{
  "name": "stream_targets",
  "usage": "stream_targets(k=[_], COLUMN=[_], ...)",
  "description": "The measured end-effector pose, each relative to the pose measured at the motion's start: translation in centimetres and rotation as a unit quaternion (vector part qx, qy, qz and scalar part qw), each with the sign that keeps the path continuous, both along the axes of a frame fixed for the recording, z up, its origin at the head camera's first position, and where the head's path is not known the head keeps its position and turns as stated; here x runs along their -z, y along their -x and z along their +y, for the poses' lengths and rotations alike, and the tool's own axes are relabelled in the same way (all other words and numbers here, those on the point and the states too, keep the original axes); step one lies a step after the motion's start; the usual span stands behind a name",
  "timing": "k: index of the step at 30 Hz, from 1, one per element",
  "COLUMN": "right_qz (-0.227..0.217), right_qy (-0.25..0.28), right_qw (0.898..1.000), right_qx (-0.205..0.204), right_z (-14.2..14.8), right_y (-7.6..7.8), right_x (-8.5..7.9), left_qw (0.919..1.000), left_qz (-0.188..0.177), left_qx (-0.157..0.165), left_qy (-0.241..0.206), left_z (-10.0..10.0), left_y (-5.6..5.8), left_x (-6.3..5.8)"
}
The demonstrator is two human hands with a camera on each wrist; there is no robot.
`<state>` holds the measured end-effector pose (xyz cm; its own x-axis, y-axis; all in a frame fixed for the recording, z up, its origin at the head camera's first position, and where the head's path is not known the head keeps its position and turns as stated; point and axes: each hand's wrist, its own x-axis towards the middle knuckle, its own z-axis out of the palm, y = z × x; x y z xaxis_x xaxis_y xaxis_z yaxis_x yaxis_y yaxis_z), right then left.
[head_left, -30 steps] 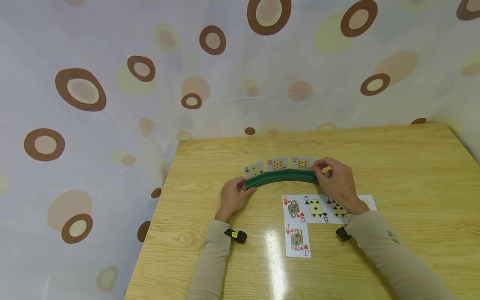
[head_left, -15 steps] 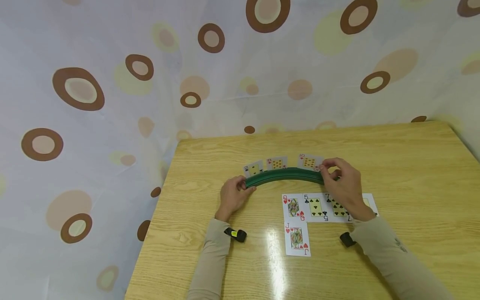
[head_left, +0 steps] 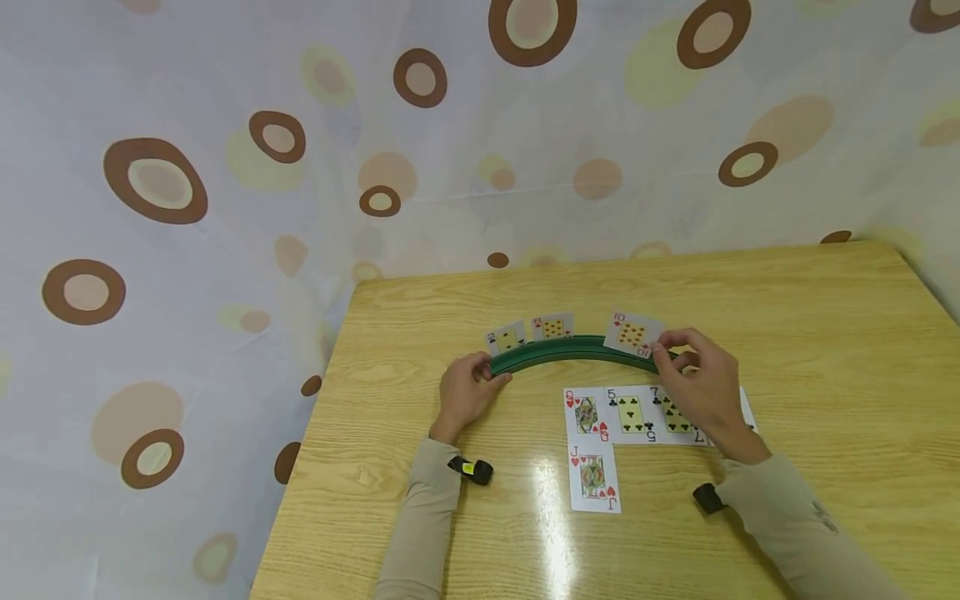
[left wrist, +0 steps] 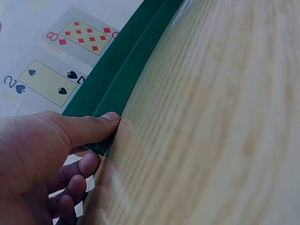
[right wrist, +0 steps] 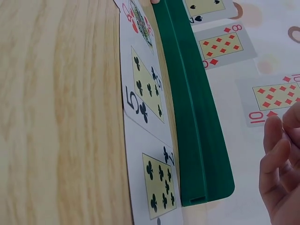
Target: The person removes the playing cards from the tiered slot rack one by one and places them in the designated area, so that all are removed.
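Note:
My left hand [head_left: 465, 392] grips the left end of a curved green playing card holder [head_left: 558, 348], with the thumb along its near edge. In the holder stand the two of spades [left wrist: 47, 80] at the left and the eight of diamonds [head_left: 553, 327] beside it. Between finger and thumb, my right hand [head_left: 701, 383] pinches the lower right corner of the ten of diamonds [head_left: 632, 333]. That card is tilted, and in the right wrist view a gap separates it from the holder. The holder's right end is hidden behind the right hand in the head view.
On the wooden table [head_left: 420, 308], nearer me, lie the queen of hearts [head_left: 587, 415], five of clubs [head_left: 631, 415] and seven of clubs [head_left: 675, 415] in a row. Another card is mostly covered by the right wrist. Below the queen is the jack of hearts [head_left: 594, 477].
The ten of diamonds has come out of its place near the eight and moved right and a little towards me with my right hand. My left hand has stayed on the holder.

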<state>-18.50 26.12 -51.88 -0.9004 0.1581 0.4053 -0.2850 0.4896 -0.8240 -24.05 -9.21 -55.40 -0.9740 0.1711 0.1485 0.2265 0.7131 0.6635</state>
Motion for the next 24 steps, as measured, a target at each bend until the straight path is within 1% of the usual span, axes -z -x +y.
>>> stream_targets(k=[7, 11, 18, 24], right_qz=[0.013, 0.002, -0.049, -0.095], right_qy=[0.009, 0.008, -0.006, -0.026], right_qw=[0.999, 0.999, 0.997, 0.993], right_qx=[-0.040, -0.052, -0.056, -0.064], right_z=[0.5, 0.9, 1.4, 1.6], right_y=[-0.9, -1.5, -2.9, -4.1], right_x=[0.1, 0.4, 0.7, 0.6], left_qw=[1.0000, 1.0000, 1.0000, 1.0000], left_qz=[0.002, -0.003, 0.002, 0.003], left_qx=[-0.002, 0.001, 0.004, 0.003], left_qy=[-0.001, -0.001, 0.004, 0.005], left_z=[0.0, 0.0, 0.0, 0.0], left_y=[0.0, 0.0, 0.1, 0.1], left_x=[0.1, 0.1, 0.2, 0.2])
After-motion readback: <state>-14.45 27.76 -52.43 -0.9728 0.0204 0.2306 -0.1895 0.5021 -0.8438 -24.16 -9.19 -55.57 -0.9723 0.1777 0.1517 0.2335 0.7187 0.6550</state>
